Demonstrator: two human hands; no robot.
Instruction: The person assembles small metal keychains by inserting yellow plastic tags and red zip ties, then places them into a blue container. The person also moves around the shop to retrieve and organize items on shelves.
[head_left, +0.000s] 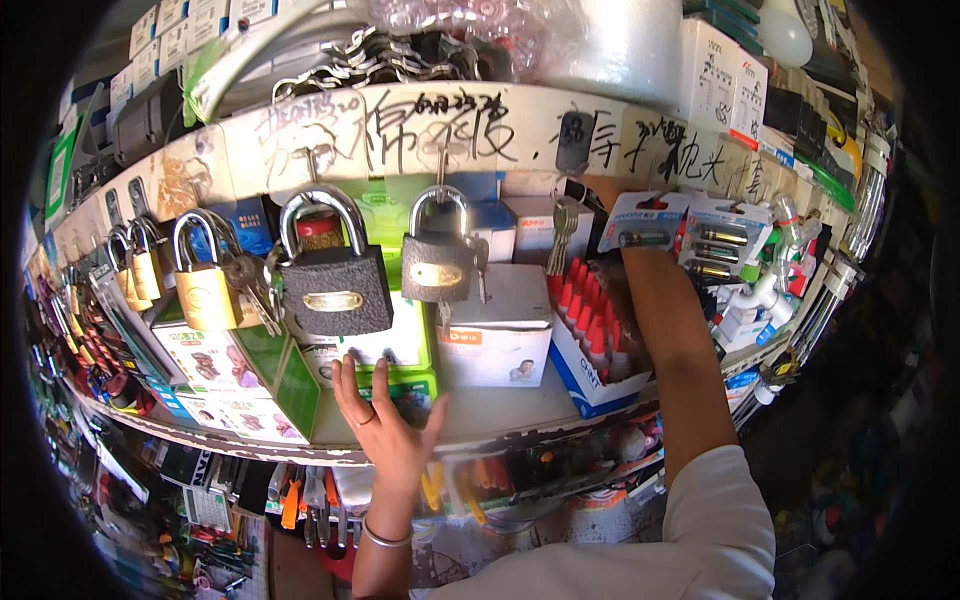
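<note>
A crowded shop stall fills the view. A white curved shelf (500,410) runs across the middle, and above it sits a pale board scrawled with dark handwriting (400,130). Stacked white cardboard boxes (720,80) climb the upper right. Below the shelf hangs a row of orange-handled tools (300,495). Bright daylight falls on the shelf; the far right edge drops into deep shadow.

White box (497,335) sits mid shelf w/ green boxes (400,350) left of it. Blue-white box (590,385) on the right, battery packs (715,240) hanging above.
</note>
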